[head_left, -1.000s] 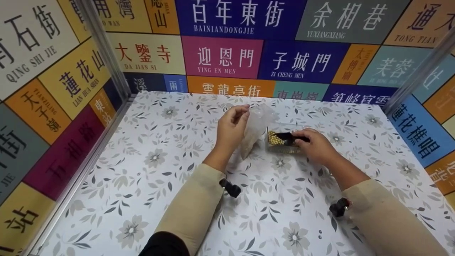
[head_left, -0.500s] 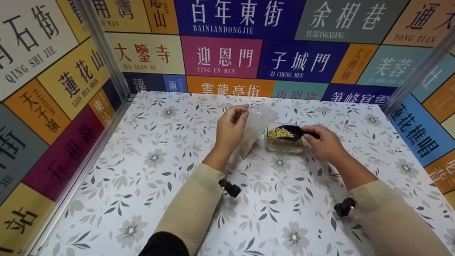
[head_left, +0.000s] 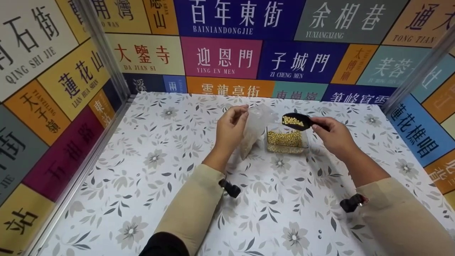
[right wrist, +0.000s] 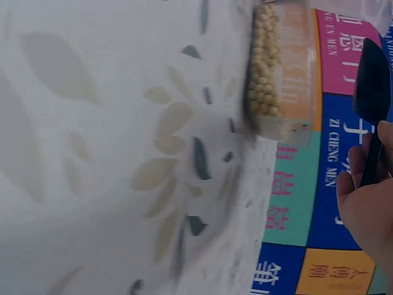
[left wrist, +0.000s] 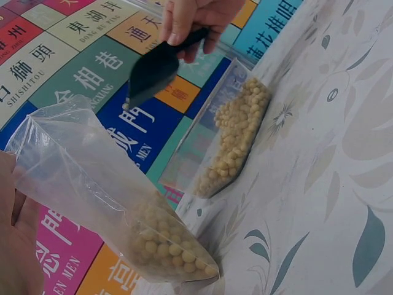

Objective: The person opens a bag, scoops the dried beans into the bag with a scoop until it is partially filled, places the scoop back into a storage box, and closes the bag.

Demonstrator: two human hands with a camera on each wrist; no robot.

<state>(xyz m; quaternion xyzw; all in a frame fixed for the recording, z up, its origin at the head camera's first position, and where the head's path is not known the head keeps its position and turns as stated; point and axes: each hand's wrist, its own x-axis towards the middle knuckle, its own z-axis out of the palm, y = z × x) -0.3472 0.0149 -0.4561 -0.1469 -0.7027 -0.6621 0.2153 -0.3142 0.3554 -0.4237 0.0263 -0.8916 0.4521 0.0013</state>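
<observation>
My right hand (head_left: pixel 336 137) grips the handle of a black scoop (head_left: pixel 301 122), which carries a small load of round yellow beans. The scoop is raised over the far side of a clear plastic box (head_left: pixel 287 148) that holds more of these beans (left wrist: pixel 236 132). To the box's left, a clear plastic bag (left wrist: pixel 80 163) stands on the table with beans (left wrist: pixel 169 246) in its bottom. My left hand (head_left: pixel 230 131) pinches the bag near its top edge. In the right wrist view the scoop (right wrist: pixel 372 83) is seen from its dark underside.
A white cloth with grey flowers and leaves covers the table (head_left: pixel 199 206). Panels of coloured street-name signs (head_left: pixel 222 57) rise behind the table and at both sides. Metal posts (head_left: pixel 110 53) stand at the back corners.
The scoop, held low at the box a second ago, has risen from it with beans and moved back and slightly right. The left hand and bag have stayed in place.
</observation>
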